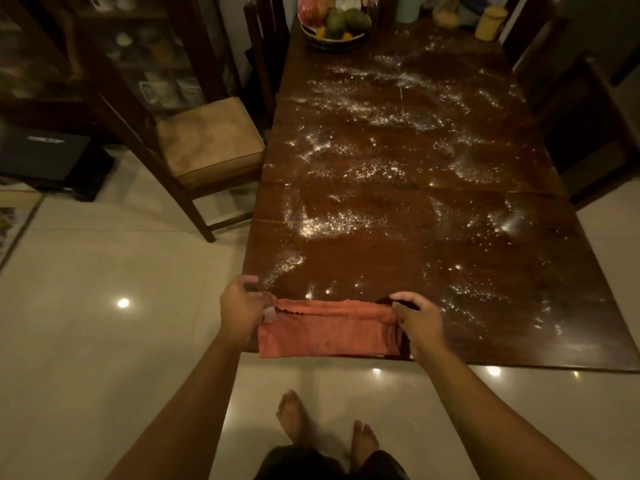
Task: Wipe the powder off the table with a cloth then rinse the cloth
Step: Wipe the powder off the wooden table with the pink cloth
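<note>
So, the orange-red cloth (329,330) is folded into a long rectangle at the near edge of the dark, glossy wooden table (381,278), with a soft-looking weave and a wavy hem. The left hand (240,308) pinches its left end with curled fingers, and the right hand (420,323) grips the right end the same way. White powder (329,225) lies in grainy streaks and clumps over most of the tabletop. A round fruit bowl (334,39) and a yellow cylindrical jar (490,24) sit at the far end. To the left, a chair (211,142) has a tan padded seat. A black box (45,152) carries a label that's too blurry to read.
</note>
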Action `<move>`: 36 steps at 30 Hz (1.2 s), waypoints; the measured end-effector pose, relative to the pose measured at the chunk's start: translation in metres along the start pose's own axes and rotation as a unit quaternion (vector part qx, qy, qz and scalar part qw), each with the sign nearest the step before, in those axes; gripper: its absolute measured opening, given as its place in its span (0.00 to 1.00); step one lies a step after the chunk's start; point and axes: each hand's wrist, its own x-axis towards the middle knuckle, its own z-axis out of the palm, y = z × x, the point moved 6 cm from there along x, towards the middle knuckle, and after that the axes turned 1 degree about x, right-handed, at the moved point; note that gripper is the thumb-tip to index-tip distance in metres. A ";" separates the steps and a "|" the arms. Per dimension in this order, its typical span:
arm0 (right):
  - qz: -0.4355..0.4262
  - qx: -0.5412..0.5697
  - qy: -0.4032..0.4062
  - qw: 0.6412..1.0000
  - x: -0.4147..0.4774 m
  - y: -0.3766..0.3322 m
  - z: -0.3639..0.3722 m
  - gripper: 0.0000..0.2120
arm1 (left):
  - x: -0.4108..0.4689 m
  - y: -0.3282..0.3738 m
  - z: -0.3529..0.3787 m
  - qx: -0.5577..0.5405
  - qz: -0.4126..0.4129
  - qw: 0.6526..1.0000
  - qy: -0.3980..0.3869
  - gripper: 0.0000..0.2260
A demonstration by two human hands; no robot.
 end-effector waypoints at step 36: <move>-0.431 -0.511 -0.483 0.566 -0.016 -0.092 0.198 0.13 | -0.059 -0.018 0.019 0.018 0.028 0.999 -0.008 0.04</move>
